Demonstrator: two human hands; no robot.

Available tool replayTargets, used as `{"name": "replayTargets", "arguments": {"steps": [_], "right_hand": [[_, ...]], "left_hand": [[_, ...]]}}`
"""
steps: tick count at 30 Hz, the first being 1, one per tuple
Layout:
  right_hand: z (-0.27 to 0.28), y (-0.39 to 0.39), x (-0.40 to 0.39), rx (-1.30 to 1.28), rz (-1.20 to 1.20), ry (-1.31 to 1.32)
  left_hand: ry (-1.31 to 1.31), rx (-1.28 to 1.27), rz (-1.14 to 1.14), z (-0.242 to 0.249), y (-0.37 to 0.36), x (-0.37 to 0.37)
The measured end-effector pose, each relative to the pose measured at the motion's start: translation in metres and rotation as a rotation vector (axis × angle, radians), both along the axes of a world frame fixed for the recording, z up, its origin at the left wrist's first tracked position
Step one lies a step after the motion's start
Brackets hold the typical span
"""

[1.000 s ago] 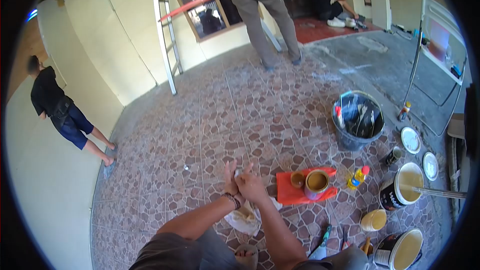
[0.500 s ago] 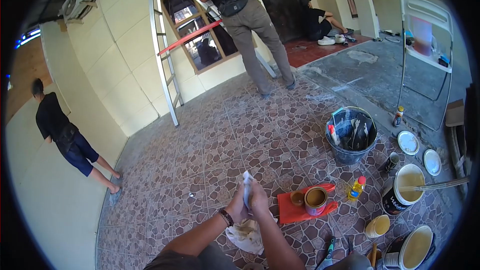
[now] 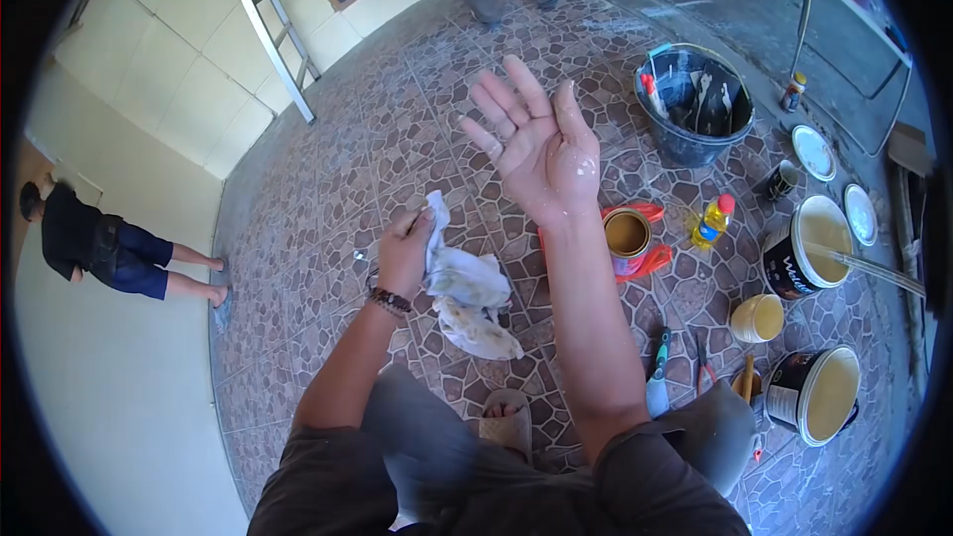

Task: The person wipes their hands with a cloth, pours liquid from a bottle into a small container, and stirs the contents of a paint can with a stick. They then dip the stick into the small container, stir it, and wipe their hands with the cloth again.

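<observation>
My left hand (image 3: 404, 256) is closed around one end of a white, stained rag (image 3: 467, 278) that hangs down to its right. Below it, another crumpled, dirty cloth (image 3: 475, 330) overlaps the rag in this view. My right hand (image 3: 541, 151) is raised palm up with its fingers spread, and white flecks of paint show on the palm and wrist. Nothing lies in it. Just behind the right forearm stands an open can of brownish paint (image 3: 626, 231) on a red plastic bag (image 3: 650, 260).
A black bucket (image 3: 695, 144) with tools stands ahead on the right. Nearby are a yellow bottle (image 3: 713, 222), large paint pails (image 3: 789, 268), a small tub (image 3: 756, 319) and lids (image 3: 814, 153). A ladder (image 3: 268, 30) leans ahead; one person (image 3: 109, 243) is at the left wall.
My hands, earlier pressed together around the rag, have come apart. The right one has opened and risen; the left keeps the rag. My view has tilted downward.
</observation>
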State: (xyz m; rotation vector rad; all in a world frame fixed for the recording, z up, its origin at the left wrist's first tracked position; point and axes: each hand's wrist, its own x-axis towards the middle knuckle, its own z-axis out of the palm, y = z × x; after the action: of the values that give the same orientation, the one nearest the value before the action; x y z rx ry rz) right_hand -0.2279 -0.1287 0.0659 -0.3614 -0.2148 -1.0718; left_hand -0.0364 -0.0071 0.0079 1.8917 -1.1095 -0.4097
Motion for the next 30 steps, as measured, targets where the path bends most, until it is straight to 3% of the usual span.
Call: {"name": "replayTargets", "arguments": {"steps": [5,7,8,9,12,13,15,18,20,22,25,27,30], "right_hand": [[0.010,-0.003,-0.003,0.039,0.154,-0.182],[0.018,-0.015,-0.010,-0.037,0.045,-0.049],[0.024,-0.028,-0.016,-0.051,-0.253,0.126],[0.032,-0.037,-0.021,-0.074,-0.539,0.307],[0.082,-0.022,-0.031,-0.226,-0.357,0.137],[0.088,-0.026,-0.034,-0.312,-0.304,0.040],[0.067,-0.063,-0.032,-0.392,-0.140,0.084],[0.044,-0.059,-0.017,-0.458,-0.315,0.378],[0.012,-0.045,-0.009,-0.382,-0.168,0.698],[-0.035,-0.021,0.013,-0.273,-0.358,0.917],[-0.090,0.022,0.035,-0.119,-0.071,0.773],[-0.114,0.043,0.052,-0.075,0.051,0.663],[-0.124,0.061,0.065,-0.049,0.235,0.563]], "left_hand": [[0.267,0.011,0.063,0.021,-0.002,-0.011],[0.465,-0.197,0.010,0.025,-0.001,-0.011],[0.430,-0.131,0.016,0.028,0.004,-0.007],[-0.080,-0.245,-0.173,0.025,0.005,0.000],[-0.604,-0.063,-0.195,0.051,0.019,-0.028],[-0.604,-0.055,-0.175,0.051,0.018,-0.028],[-0.969,-0.227,-0.243,0.050,0.016,-0.028],[-1.091,-0.096,-0.276,0.046,0.014,-0.025],[-0.946,-0.112,-0.295,0.048,0.015,-0.026],[-0.807,-0.135,-0.308,0.050,0.013,-0.025],[-0.843,-0.149,-0.287,0.051,0.009,-0.021],[-0.614,-0.235,-0.250,0.049,0.010,-0.020],[-0.700,-0.337,-0.263,0.039,0.005,-0.008]]}}
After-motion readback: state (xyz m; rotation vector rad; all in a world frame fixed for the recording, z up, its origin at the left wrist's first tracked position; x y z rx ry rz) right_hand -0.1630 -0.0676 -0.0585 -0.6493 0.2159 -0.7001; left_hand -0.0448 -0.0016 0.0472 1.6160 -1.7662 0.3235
